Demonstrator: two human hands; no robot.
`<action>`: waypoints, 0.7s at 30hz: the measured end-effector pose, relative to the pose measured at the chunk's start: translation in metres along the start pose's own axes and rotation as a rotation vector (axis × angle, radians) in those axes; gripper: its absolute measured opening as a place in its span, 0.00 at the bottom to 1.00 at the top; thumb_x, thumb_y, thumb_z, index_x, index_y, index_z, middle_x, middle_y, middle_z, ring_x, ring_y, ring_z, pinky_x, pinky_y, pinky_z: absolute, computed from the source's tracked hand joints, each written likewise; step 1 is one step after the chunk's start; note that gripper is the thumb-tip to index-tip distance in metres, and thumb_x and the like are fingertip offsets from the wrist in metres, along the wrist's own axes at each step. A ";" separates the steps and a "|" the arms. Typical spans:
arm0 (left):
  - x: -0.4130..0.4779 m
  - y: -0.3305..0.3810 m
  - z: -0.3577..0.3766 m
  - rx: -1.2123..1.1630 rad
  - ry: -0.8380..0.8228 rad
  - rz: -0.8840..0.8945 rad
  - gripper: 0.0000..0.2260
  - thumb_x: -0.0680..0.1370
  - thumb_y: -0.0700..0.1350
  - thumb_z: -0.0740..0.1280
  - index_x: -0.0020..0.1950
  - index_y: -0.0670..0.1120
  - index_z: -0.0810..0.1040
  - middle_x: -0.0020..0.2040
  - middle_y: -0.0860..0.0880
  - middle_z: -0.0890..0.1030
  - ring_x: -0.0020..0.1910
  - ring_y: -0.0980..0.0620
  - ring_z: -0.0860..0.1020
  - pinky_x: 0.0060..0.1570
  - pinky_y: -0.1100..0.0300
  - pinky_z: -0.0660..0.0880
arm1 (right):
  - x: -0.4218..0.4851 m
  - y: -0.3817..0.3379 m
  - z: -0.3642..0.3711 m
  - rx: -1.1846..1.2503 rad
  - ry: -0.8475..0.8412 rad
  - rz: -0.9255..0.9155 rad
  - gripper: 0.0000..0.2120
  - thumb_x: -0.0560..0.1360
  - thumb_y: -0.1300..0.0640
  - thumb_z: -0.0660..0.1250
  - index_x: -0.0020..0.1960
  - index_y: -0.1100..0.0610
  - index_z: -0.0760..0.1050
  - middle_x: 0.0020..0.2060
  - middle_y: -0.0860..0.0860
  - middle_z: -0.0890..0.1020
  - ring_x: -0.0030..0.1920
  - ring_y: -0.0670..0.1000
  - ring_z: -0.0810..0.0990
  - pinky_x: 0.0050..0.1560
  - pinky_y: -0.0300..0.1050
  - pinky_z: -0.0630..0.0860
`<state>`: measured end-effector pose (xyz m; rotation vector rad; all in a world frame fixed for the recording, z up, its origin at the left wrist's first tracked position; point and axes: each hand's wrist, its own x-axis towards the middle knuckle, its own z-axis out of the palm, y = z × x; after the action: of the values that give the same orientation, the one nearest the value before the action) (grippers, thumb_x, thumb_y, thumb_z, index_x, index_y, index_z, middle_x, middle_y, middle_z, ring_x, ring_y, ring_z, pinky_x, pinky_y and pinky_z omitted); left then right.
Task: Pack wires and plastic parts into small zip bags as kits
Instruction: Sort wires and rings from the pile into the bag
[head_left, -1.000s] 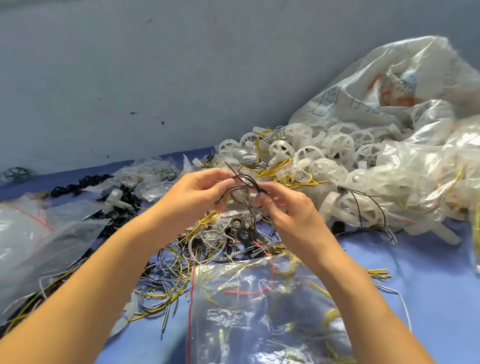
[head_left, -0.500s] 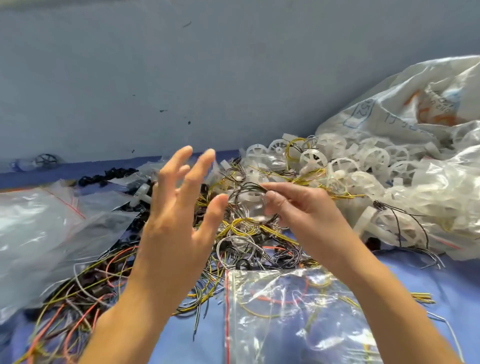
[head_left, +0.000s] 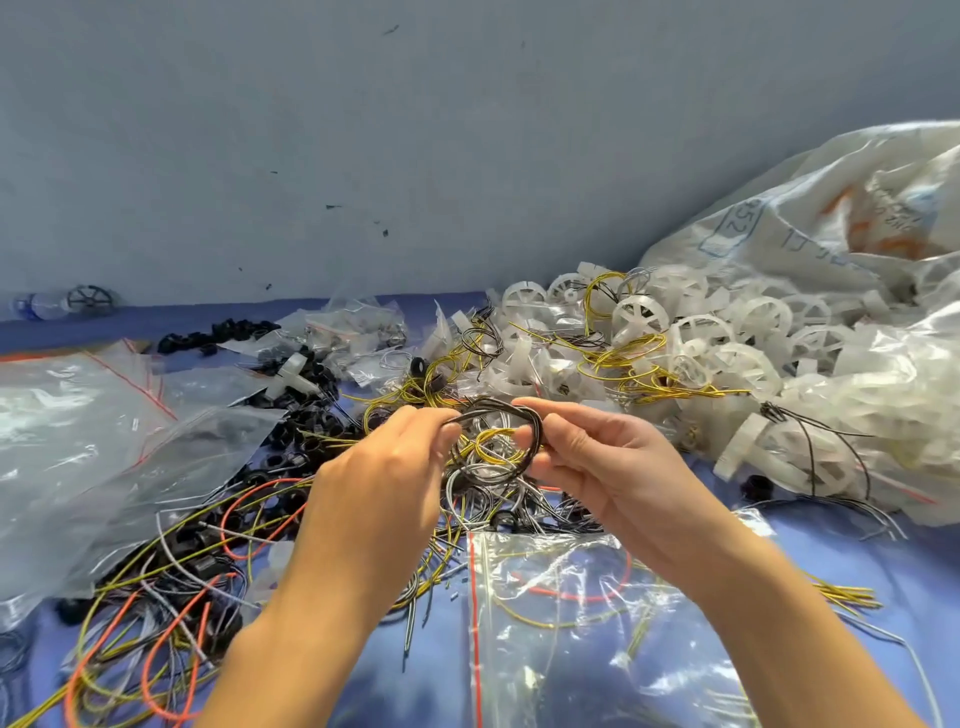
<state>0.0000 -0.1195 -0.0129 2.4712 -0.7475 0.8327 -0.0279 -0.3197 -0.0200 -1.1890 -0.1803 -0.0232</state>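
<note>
Head view: closest to me I see a clear zip bag (head_left: 474, 623) lying flat on the blue surface (head_left: 883, 561), with a red seal strip along its left edge and a few yellow and red wires inside. Left of it sprawls a loose wire heap (head_left: 156, 597). Just past the bag, the left hand (head_left: 379, 483) and right hand (head_left: 602, 467) each pinch opposite sides of a small black wire coil (head_left: 498, 441), held above the heap. Farther back I make out white plastic wheels (head_left: 701, 338) piled beside a big sack (head_left: 831, 218) against a grey wall (head_left: 363, 156).
</note>
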 end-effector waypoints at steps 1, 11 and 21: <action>-0.001 0.000 0.000 0.004 0.006 -0.010 0.12 0.83 0.52 0.55 0.52 0.50 0.77 0.44 0.55 0.80 0.37 0.47 0.80 0.29 0.53 0.74 | 0.000 0.001 0.001 -0.028 0.040 -0.013 0.13 0.72 0.57 0.69 0.55 0.54 0.84 0.48 0.57 0.86 0.43 0.47 0.83 0.47 0.36 0.79; -0.003 -0.016 -0.004 0.055 -0.111 -0.169 0.04 0.81 0.45 0.61 0.51 0.55 0.73 0.34 0.59 0.78 0.37 0.47 0.80 0.31 0.55 0.65 | -0.003 0.003 0.000 -0.345 0.237 -0.134 0.07 0.75 0.62 0.70 0.48 0.54 0.85 0.42 0.56 0.87 0.44 0.52 0.86 0.50 0.42 0.82; 0.005 -0.015 -0.010 -0.654 0.087 -0.421 0.13 0.84 0.49 0.56 0.45 0.52 0.77 0.41 0.56 0.83 0.42 0.58 0.81 0.44 0.54 0.78 | -0.006 0.006 -0.002 -0.488 0.162 -0.077 0.08 0.77 0.64 0.68 0.47 0.54 0.84 0.39 0.55 0.86 0.42 0.51 0.85 0.47 0.40 0.81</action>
<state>0.0081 -0.1040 -0.0056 1.8853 -0.3610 0.4391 -0.0323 -0.3198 -0.0274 -1.6585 -0.0781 -0.2423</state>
